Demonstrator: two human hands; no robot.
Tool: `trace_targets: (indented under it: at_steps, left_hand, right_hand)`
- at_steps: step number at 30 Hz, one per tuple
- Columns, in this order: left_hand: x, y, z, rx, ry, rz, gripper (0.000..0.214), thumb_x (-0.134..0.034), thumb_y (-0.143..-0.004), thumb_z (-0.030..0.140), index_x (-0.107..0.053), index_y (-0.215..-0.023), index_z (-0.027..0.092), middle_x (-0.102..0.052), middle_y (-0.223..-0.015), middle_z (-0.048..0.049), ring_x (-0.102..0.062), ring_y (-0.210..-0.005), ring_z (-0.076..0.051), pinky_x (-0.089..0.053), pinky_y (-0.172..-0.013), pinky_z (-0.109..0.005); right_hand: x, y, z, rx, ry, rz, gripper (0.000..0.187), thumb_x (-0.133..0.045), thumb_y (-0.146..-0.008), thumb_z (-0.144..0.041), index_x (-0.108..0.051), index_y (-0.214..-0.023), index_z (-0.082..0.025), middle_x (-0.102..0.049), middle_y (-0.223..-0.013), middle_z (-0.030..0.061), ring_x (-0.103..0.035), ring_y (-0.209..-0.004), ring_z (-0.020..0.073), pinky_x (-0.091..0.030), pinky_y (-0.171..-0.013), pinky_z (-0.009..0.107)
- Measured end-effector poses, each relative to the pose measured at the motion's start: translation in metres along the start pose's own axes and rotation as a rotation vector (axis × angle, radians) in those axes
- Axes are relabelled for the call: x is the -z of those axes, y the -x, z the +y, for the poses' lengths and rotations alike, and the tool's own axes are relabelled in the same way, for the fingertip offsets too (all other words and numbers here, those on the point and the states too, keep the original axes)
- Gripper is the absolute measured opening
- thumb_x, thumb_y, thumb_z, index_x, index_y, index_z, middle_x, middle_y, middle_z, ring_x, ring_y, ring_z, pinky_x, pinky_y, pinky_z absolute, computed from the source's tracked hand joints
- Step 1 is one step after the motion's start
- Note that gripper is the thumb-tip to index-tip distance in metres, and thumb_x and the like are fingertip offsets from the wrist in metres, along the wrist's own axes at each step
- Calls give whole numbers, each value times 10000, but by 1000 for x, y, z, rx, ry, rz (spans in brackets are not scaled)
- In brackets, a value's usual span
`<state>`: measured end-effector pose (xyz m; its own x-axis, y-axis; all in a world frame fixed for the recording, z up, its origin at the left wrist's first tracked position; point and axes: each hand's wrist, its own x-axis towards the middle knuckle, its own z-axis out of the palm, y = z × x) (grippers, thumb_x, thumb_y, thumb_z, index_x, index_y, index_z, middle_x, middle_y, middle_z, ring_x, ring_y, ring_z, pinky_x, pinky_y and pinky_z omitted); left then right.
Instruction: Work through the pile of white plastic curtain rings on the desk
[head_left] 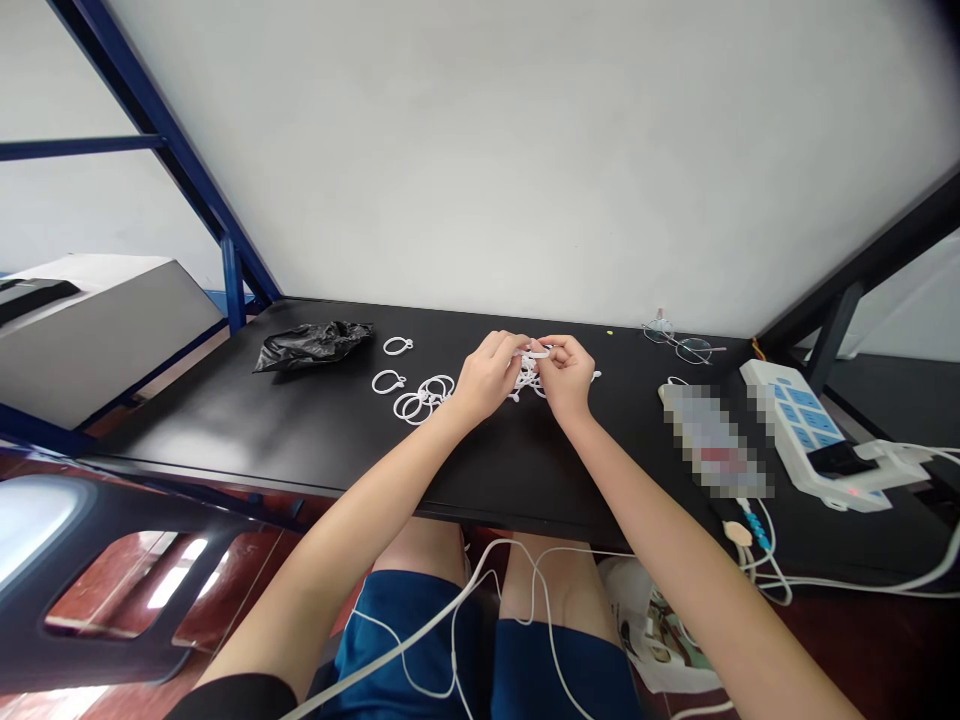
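Observation:
Both my left hand [489, 373] and my right hand [566, 377] are closed at the fingertips on one white plastic ring [536, 353], held between them over the black table. It looks like a curtain ring with a small eyelet; part of it is covered by my fingers. Just beneath and behind my hands lies a pile of more white rings [529, 378], partly hidden. To the left of my left hand several rings [424, 399] overlap in a group. Two single rings lie apart, one ring [397, 346] farther back and another ring [388, 382] nearer.
A crumpled black plastic bag [313, 345] lies at the table's left. Eyeglasses [686, 346] rest at the back right. A pixelated phone [716, 440] and a white power strip [810, 425] with plugs stand right. White cables [480, 580] hang across my lap below the table [300, 430].

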<state>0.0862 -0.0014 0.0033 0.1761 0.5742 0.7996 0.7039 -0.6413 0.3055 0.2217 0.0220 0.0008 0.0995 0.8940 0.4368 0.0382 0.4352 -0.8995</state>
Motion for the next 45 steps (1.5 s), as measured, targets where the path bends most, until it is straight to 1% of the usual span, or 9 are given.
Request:
trace_targets:
  at_steps: [6, 10, 14, 19, 24, 30, 35, 41, 45]
  left_hand:
    - [2, -2, 0, 61, -58, -28, 264, -345, -904, 92, -575, -977, 199, -621, -923, -59, -535, -865, -161, -472, -717, -257]
    - [4, -3, -1, 101, -86, -59, 249, -359, -895, 98, -570, -978, 202, -604, -933, -63, -529, -879, -170, -467, -758, -274]
    - [5, -3, -2, 147, -119, -65, 237, -379, -873, 86, -555, -981, 200, -592, -944, -63, -529, -902, -178, -461, -780, -280]
    - [4, -3, -5, 110, -114, -39, 220, -419, -829, 67, -538, -964, 194, -589, -937, -58, -525, -887, -179, -464, -762, -278]
    - [1, -3, -6, 48, -85, 52, 172, -432, -850, 77, -537, -926, 190, -612, -902, -56, -543, -861, -172, -464, -733, -273]
    - [-2, -3, -7, 30, -95, 108, 125, -456, -886, 130, -562, -902, 194, -654, -849, -32, -550, -762, -144, -448, -688, -260]
    - [-1, -2, -6, 4, -87, 109, 107, -482, -891, 159, -582, -891, 198, -672, -824, -11, -559, -743, -129, -445, -650, -241]
    - [-2, 0, -6, 13, -59, 61, 96, -491, -905, 200, -585, -887, 200, -675, -809, -10, -570, -720, -120, -447, -616, -227]
    - [-3, 1, -7, -11, -43, 77, 87, -495, -908, 209, -579, -888, 199, -670, -800, -8, -572, -698, -112, -453, -619, -222]
  right_hand:
    - [-1, 4, 0, 81, 55, -70, 238, -681, -774, -428, -606, -853, -217, -457, -491, -78, -432, -442, 99, -356, -450, 239]
    - [-2, 6, 0, 120, 85, -165, 253, -693, -757, -395, -610, -928, -227, -499, -574, -70, -403, -453, 82, -323, -445, 231]
    - [-2, 8, -4, 150, 111, -207, 245, -660, -780, -381, -615, -968, -230, -566, -654, -49, -437, -451, 78, -359, -457, 239]
    - [-2, 9, -6, 166, 160, -260, 270, -668, -777, -421, -631, -955, -222, -616, -699, -27, -468, -455, 77, -393, -468, 240]
    - [-2, 7, -1, 134, 167, -198, 292, -663, -787, -471, -640, -901, -204, -623, -689, -5, -474, -448, 83, -386, -442, 239]
    - [-1, 5, 2, 105, 146, -153, 304, -618, -821, -502, -631, -891, -207, -628, -717, 9, -486, -460, 94, -405, -442, 246]
    - [0, 5, 1, 113, 151, -159, 287, -575, -859, -486, -626, -880, -203, -634, -726, 15, -481, -461, 95, -402, -453, 251]
    - [1, 4, 2, 115, 143, -159, 283, -553, -876, -479, -625, -878, -205, -627, -706, 14, -478, -459, 101, -401, -455, 256]
    - [1, 4, 2, 112, 133, -161, 285, -549, -876, -480, -622, -874, -205, -622, -701, 10, -480, -460, 102, -400, -456, 255]
